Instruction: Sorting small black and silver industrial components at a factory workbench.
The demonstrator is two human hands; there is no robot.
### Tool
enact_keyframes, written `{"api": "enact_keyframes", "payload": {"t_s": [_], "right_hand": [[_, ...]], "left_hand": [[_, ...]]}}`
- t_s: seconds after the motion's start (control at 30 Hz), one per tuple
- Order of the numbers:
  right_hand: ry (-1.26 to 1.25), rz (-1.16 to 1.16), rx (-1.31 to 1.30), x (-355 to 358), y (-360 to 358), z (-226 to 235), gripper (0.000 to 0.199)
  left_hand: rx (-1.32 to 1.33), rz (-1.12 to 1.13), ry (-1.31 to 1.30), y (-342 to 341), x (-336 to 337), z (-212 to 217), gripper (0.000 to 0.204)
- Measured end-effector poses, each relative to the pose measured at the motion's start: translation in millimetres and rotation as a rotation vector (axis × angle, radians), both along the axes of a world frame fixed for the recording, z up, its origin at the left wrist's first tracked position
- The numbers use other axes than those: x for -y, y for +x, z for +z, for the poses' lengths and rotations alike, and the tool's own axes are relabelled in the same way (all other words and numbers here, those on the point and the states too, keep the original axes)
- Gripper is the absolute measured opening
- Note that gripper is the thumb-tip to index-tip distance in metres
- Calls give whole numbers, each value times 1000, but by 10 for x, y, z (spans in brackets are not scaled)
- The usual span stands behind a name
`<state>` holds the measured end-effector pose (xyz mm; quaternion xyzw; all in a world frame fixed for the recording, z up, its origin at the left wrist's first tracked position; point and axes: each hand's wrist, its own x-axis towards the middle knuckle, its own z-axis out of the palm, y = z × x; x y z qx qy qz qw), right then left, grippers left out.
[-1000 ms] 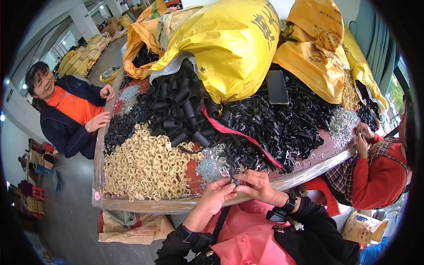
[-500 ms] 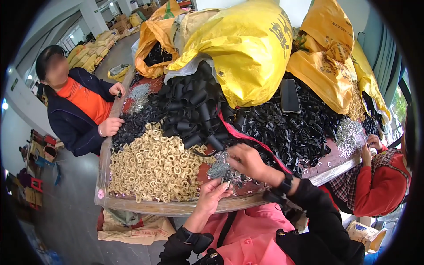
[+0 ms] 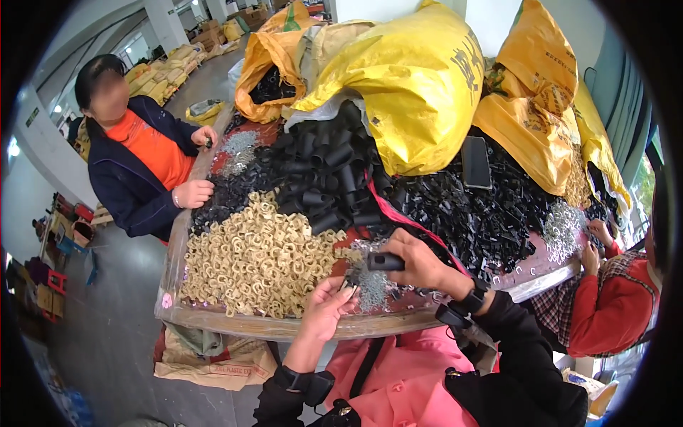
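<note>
A: Layout? Big to small.
B: Wooden bench (image 3: 235, 324), heaped: yellow plastic sacks (image 3: 420, 85), black plastic tubes (image 3: 327, 171), tan rings (image 3: 256, 260).
A: Hands?
B: Right hand (image 3: 420, 263) fingers closed on short black plastic tube (image 3: 385, 261), above small silver metal clips (image 3: 371, 285). Left hand (image 3: 327, 307) just beside clips, fingers pinched; contents — cannot tell.

Matt black plastic tubes (image 3: 324, 174), shiny small metal parts (image 3: 370, 285) and glossy yellow plastic sacks (image 3: 420, 78) cover a worn wooden table (image 3: 284, 327).
</note>
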<state>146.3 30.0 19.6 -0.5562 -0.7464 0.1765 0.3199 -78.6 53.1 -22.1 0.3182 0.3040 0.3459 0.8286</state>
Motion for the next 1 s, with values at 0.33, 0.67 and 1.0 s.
{"api": "enact_keyframes", "payload": {"t_s": [0.33,0.67,1.0], "right_hand": [[104,133,195,731,122,140,46],[-25,71,-6,952,163,-45,43],[-163,322,-186,855,231,321,75]], "left_hand": [[-124,-317,72,363,265,165,30],[-263,-376,58,594,352,260,36],[-200,-471,158,604,248,225,47]]}}
